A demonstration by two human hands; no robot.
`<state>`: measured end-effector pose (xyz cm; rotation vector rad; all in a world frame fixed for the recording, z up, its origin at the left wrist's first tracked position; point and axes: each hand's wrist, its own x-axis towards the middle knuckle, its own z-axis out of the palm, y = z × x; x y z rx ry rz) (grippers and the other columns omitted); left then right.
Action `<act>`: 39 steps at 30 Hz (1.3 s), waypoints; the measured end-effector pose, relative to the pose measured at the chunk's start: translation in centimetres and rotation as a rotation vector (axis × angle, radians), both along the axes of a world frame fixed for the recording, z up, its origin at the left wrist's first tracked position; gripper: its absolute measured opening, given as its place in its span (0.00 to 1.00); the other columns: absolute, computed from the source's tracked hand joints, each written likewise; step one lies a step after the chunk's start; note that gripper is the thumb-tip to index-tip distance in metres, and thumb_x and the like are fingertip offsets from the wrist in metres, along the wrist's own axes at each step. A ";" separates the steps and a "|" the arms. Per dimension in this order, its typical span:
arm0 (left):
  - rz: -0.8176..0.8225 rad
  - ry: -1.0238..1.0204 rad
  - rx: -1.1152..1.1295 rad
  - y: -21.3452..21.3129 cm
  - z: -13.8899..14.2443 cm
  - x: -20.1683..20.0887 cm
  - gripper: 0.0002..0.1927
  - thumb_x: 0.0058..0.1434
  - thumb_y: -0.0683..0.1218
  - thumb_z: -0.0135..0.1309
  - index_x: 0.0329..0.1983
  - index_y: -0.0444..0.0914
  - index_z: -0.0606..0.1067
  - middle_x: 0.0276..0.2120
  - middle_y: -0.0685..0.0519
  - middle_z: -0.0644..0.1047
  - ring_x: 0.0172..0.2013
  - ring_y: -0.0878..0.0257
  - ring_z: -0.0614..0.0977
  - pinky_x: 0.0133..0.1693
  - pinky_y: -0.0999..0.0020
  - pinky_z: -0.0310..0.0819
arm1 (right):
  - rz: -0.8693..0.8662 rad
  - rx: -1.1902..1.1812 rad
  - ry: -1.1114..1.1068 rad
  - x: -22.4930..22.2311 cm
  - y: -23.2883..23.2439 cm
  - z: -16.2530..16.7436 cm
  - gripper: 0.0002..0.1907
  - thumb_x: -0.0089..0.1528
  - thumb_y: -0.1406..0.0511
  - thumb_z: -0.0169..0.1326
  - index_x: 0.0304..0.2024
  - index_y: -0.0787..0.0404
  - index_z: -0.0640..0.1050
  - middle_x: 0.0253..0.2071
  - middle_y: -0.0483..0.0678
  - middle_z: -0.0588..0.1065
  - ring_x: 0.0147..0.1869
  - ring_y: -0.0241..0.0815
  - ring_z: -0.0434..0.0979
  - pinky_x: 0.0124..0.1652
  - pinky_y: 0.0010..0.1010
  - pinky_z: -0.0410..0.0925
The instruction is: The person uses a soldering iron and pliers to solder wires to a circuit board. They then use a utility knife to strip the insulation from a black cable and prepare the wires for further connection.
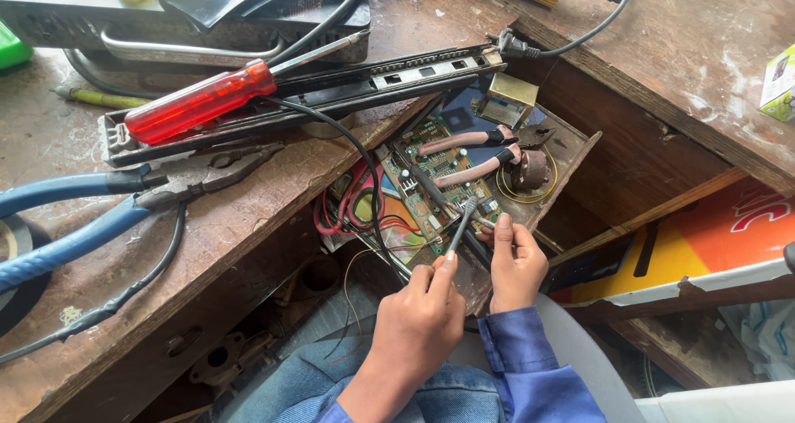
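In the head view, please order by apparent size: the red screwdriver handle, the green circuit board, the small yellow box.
1. green circuit board, partly covered by wires
2. red screwdriver handle, close to the board in size, so this order is unsure
3. small yellow box, clearly smallest

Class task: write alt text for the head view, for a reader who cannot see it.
Two hands, left and right, hold thin tools over a green circuit board in an open wooden drawer. On the bench lie a red screwdriver and blue-handled pliers.
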<state>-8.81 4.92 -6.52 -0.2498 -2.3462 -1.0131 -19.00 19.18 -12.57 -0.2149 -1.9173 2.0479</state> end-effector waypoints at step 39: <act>0.029 -0.022 0.004 0.4 0.2 0.6 0.20 0.56 0.39 0.57 0.53 0.31 0.76 0.32 0.44 0.76 0.22 0.51 0.82 0.21 0.60 0.77 | 0.081 0.288 0.240 0.9 0.1 0.6 0.11 0.58 0.77 0.63 0.42 0.66 0.80 0.45 0.43 0.73 0.42 0.30 0.74 0.42 0.21 0.70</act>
